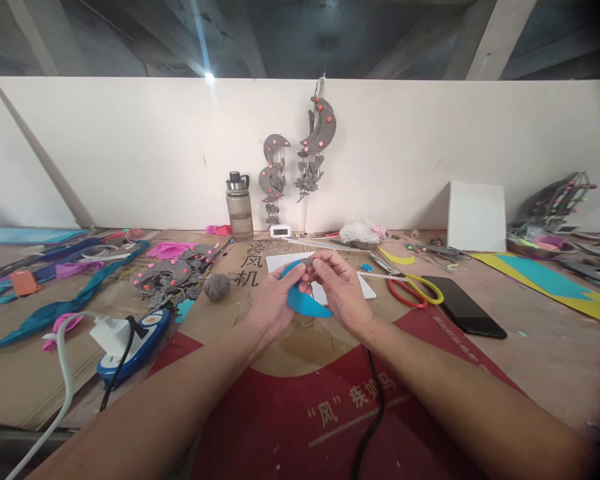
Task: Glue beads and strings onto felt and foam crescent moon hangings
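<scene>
A blue felt crescent [305,303] hangs between my two hands above the cardboard. My left hand [276,293] is closed on it, thumb and fingers pinching its upper edge. My right hand [341,283] is closed in a pinch near the crescent's upper tip, close to the left fingertips. A small grey bit [307,262] shows between the fingertips; whether it is yarn or felt I cannot tell. Beneath the hands lies a white sheet [367,288], partly hidden by them. A ball of grey yarn [217,287] rests to the left of my left hand.
Scissors [415,291] with red and yellow handles and a black phone [464,307] lie on the right. A power strip [135,343] with cables sits at left. Felt scraps [80,287], a bottle [239,207] and hanging grey crescents [324,127] stand around and behind.
</scene>
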`<state>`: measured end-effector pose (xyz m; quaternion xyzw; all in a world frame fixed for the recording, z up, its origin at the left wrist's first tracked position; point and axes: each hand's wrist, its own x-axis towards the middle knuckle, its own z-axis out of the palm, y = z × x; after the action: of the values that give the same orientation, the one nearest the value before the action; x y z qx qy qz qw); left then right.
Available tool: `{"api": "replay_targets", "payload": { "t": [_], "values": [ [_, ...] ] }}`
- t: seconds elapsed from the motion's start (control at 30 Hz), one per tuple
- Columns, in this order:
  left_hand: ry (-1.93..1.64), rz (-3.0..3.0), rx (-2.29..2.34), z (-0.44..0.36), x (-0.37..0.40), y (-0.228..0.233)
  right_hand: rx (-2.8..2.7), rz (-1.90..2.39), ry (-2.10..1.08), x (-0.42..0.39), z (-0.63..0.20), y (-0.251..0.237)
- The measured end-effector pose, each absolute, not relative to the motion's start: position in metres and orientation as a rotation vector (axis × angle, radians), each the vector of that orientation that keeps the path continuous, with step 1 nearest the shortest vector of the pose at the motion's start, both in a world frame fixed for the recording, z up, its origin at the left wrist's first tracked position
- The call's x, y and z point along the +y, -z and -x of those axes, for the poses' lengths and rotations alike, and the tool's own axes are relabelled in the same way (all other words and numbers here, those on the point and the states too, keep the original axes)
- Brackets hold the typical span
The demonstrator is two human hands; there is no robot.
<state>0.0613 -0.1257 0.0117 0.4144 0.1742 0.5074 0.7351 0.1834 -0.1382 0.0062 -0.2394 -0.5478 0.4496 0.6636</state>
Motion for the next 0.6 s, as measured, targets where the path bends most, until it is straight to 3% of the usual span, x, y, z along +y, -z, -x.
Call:
{"api": "replay_targets", "payload": {
  "t": [0.6],
  "values": [
    [-1.042, -0.905, 0.377, -0.06, -0.1192, -0.0075, -1.202, 0.572, -1.062, -0.133, -0.1844, -0.0032]
  ]
}}
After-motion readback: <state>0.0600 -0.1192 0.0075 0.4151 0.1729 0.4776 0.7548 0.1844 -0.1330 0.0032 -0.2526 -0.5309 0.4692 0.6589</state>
